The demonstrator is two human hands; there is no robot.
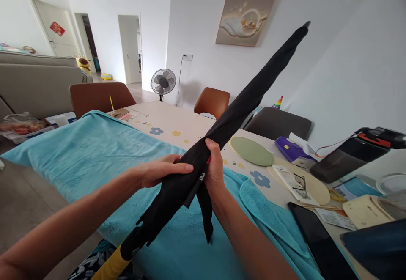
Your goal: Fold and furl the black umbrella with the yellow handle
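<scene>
While pinching the black umbrella (253, 94) with fingers of left hand (165, 168) and right hand (216, 168) by the table's (173, 113) near edge, might loosen its dangling flap (206, 214) by slackening.

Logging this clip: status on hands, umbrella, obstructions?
Left hand, right hand: both grips on black umbrella. Umbrella folded, slanting up over blue cloth, one flap loose. No obstruction seen.

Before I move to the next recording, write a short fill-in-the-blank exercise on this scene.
The left hand and right hand hold a black umbrella whose handle is ____.
The tissue pack on the table is ____.
In this view, the fan stands to the ____ of the hanging picture.
Missing words: yellow; purple; left.
</scene>
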